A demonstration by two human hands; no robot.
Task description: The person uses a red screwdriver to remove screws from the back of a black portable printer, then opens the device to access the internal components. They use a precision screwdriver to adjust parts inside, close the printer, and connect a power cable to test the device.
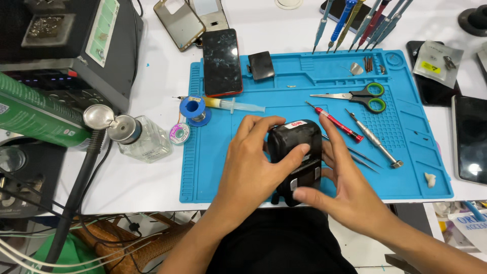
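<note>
Device, a small black boxy plastic unit (296, 152), sits on the blue silicone mat (218, 172); left hand (253, 167) and right hand (345, 187) clasp its sides. Likely rigid, light, smooth; hold flanks.

blue mat (406, 132), scissors (361, 96), red screwdriver (336, 122), syringe (234, 105), cracked phone (221, 62)
</note>
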